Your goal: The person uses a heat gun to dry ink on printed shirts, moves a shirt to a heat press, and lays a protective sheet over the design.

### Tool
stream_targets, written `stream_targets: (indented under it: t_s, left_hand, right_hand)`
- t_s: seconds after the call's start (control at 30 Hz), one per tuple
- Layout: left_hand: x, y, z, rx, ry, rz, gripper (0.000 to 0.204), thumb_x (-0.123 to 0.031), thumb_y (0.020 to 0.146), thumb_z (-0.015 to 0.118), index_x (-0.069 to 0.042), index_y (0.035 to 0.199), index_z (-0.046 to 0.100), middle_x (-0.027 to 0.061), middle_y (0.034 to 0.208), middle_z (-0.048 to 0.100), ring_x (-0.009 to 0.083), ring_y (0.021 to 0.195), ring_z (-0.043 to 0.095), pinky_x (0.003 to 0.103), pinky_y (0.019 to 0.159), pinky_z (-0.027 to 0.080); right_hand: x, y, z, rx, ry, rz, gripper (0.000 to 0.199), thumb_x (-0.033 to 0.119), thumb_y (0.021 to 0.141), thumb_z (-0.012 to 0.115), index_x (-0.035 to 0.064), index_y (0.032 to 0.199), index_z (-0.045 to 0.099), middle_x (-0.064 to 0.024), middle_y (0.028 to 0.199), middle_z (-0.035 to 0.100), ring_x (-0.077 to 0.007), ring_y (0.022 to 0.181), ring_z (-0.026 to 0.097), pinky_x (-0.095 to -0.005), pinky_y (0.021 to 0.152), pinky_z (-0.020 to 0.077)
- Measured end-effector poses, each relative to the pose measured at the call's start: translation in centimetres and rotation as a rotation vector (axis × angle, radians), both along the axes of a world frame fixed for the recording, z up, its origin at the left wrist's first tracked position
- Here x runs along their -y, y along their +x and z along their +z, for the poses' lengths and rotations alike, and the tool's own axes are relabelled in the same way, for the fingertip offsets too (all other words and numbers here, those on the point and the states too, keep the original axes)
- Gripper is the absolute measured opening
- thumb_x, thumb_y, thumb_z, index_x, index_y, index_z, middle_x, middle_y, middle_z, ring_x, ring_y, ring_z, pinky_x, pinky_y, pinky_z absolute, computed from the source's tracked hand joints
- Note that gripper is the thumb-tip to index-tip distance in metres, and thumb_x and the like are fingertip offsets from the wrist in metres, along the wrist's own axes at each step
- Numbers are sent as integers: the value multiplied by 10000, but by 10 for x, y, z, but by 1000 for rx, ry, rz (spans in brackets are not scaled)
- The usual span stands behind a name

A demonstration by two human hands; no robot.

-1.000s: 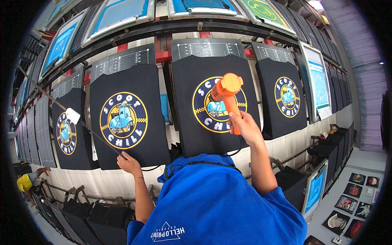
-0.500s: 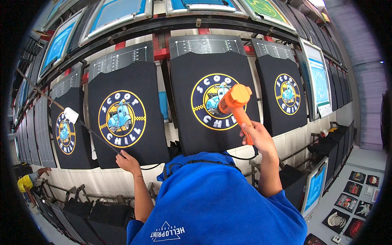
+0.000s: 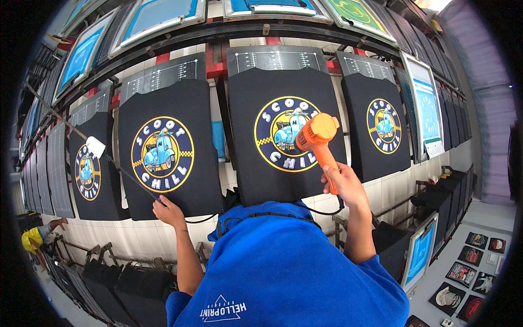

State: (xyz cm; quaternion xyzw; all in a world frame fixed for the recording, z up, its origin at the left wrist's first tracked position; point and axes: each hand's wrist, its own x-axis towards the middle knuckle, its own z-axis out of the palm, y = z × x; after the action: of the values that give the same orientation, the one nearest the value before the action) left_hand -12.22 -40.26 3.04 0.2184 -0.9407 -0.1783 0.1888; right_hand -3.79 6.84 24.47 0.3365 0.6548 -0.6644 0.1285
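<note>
My right hand grips the handle of an orange hot-air gun, held over the right edge of a round scooter print on a black shirt. The gun's nozzle points toward the print; a gap between them cannot be judged. Closed around a thin black cord, my left hand is at the lower edge of another black shirt with the same print. The cord leads up left to a white plug connector on a long rod. More cord hangs below the gun.
Printed black shirts lie on boards at both sides. Framed screens rest along the far rail and at right. A person in a yellow top is at far left. Sample prints are at lower right.
The hot-air gun has shifted slightly right across the print. My left hand, still on the cord, appears slightly higher and farther left; the view has shifted a little too.
</note>
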Motion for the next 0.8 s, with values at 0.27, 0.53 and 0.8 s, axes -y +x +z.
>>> stream_targets:
  t_s: [0.27,0.53,0.8]
  left_hand:
    - [2,-1,-3,20,-41,4,367,-271,977,460,50,833,563,192,858,572,389,834,522,483,750,397]
    - [0,1,-1,35,-47,4,377,-272,990,445,56,845,563,203,868,574,399,848,525,485,757,403]
    - [-3,2,0,20,-40,15,389,-285,991,444,60,862,571,210,878,578,403,867,529,489,776,405]
  right_hand:
    - [-9,3,-8,-11,71,23,340,308,946,576,-20,1036,572,-41,751,577,-113,536,565,-244,518,463]
    - [-33,4,-1,32,76,48,336,307,940,581,-19,1018,572,-42,739,571,-111,530,558,-243,515,459]
    - [-53,15,-1,40,56,48,329,302,942,575,-22,1001,572,-45,730,575,-118,528,564,-247,501,455]
